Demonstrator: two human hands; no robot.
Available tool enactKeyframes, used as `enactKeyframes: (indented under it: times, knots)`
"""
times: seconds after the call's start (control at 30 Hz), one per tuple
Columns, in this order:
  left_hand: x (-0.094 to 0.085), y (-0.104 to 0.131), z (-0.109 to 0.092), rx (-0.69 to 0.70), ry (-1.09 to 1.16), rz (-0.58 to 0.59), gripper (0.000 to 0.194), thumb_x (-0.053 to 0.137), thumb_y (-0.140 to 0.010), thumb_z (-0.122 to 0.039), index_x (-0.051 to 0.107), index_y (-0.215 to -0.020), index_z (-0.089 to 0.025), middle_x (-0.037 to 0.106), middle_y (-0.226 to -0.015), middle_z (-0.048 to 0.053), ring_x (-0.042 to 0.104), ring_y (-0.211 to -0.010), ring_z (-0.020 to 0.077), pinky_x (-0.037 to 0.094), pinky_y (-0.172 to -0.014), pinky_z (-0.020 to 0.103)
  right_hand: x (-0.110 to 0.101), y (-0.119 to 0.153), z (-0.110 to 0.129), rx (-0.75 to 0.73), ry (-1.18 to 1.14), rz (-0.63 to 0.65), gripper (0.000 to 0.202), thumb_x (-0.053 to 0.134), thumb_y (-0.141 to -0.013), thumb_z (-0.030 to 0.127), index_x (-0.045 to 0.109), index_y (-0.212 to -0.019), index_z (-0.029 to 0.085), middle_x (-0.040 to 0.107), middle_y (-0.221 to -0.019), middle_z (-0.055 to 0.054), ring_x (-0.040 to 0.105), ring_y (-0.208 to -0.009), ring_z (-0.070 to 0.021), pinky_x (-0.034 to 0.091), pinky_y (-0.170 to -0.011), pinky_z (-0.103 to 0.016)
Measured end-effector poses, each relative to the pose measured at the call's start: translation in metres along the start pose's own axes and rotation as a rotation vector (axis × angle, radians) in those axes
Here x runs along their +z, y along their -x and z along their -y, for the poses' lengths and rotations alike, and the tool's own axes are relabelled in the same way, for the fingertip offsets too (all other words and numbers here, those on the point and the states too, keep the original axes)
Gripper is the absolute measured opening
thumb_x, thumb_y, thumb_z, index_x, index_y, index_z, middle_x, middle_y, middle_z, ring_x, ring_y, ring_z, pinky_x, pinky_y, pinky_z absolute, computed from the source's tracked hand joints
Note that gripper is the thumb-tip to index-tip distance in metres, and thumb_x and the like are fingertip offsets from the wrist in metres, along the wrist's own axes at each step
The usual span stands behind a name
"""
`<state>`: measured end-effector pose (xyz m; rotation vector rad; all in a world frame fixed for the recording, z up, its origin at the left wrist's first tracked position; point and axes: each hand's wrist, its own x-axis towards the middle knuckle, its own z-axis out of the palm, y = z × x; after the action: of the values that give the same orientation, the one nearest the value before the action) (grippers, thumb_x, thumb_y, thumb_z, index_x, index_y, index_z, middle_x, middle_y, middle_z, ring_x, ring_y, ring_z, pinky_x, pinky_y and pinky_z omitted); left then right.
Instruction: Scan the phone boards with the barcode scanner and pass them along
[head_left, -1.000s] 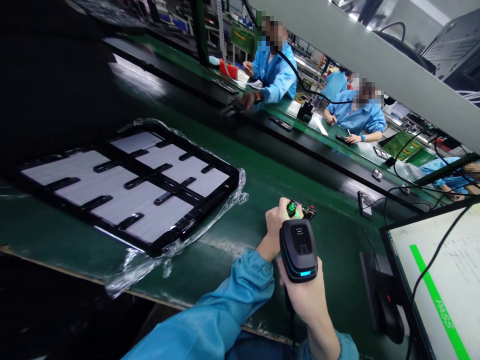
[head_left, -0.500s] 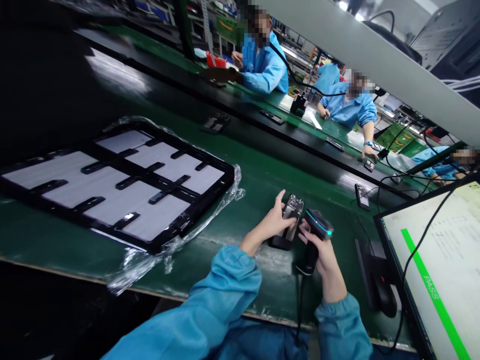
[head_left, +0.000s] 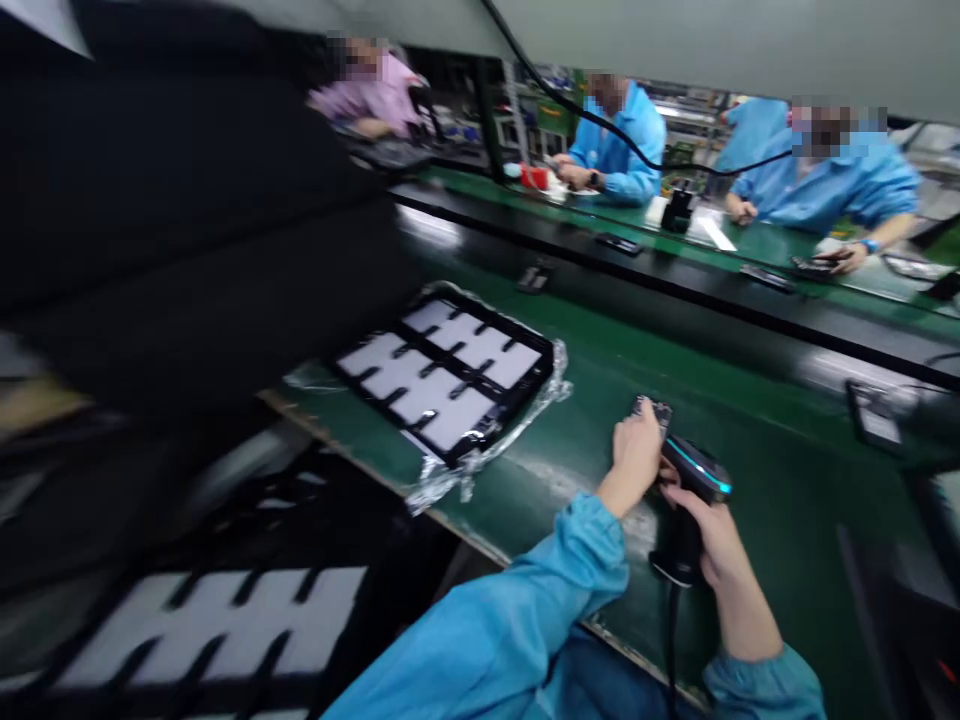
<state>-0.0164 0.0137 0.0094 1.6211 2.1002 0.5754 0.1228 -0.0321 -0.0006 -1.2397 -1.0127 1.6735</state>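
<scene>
To the right of the black tray [head_left: 452, 364] on the desk [head_left: 585, 360], the left hand [head_left: 636, 450] partly covers a phone [head_left: 661, 411], its grip hidden; the right hand [head_left: 712, 535] clasps a scanner [head_left: 694, 470].

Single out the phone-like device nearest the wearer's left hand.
The phone-like device by the scanner in the right hand, partly covered by the left hand; the others lie farther away, apart from both hands.
</scene>
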Motion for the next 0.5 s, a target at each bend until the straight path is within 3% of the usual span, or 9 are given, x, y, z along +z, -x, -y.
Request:
enactKeyframes:
  times: [0.1,0.17,0.27,0.4,0.5]
  knots:
    - [-0.003,-0.017,0.009,0.002,0.213,0.061,0.047,0.047,-0.09,-0.013,0.039,-0.136,-0.013,0.069,-0.103,0.019,0.067,-0.096,0.0286,0.047,-0.086,0.038,-0.006,-0.009,0.004,0.023,0.104,0.067,0.039,0.084,-0.066,0.038,0.076,-0.1,0.02,0.075,-0.109,-0.007,0.061,-0.116,-0.0336,0.037,-0.11,-0.048]
    - [-0.006,-0.027,0.017,-0.082,0.44,0.091,0.047,0.053,-0.086,-0.011,0.041,-0.132,-0.013,0.068,-0.105,0.017,0.066,-0.096,0.0256,0.047,-0.086,0.035,-0.011,-0.015,0.01,0.05,0.174,0.15,0.043,0.084,-0.065,0.038,0.075,-0.102,0.018,0.075,-0.109,-0.009,0.062,-0.115,-0.0355,0.038,-0.109,-0.05]
    - [-0.01,-0.04,0.024,-0.194,0.695,0.19,0.049,0.056,-0.084,-0.01,0.038,-0.13,-0.011,0.069,-0.098,0.014,0.067,-0.078,0.018,0.049,-0.07,0.028,-0.016,-0.019,0.023,0.067,0.24,0.218,0.046,0.085,-0.063,0.035,0.075,-0.104,0.018,0.075,-0.109,-0.011,0.063,-0.113,-0.0365,0.04,-0.107,-0.052]
    - [-0.014,-0.048,0.026,-0.194,0.819,0.334,0.046,0.051,-0.092,-0.021,0.033,-0.132,-0.008,0.07,-0.09,0.012,0.064,-0.058,0.0131,0.045,-0.052,0.022,-0.011,-0.03,0.036,0.043,0.253,0.258,0.039,0.084,-0.067,0.035,0.076,-0.1,0.018,0.076,-0.107,-0.012,0.065,-0.111,-0.0363,0.042,-0.106,-0.053]
    - [-0.042,-0.054,0.045,-0.103,0.942,0.38,0.049,0.052,-0.093,-0.024,0.031,-0.136,-0.012,0.07,-0.102,0.015,0.07,-0.065,0.0148,0.052,-0.057,0.024,0.005,-0.057,0.037,-0.004,0.111,0.291,0.034,0.084,-0.067,0.033,0.077,-0.095,0.017,0.076,-0.106,-0.012,0.065,-0.112,-0.0361,0.042,-0.107,-0.051]
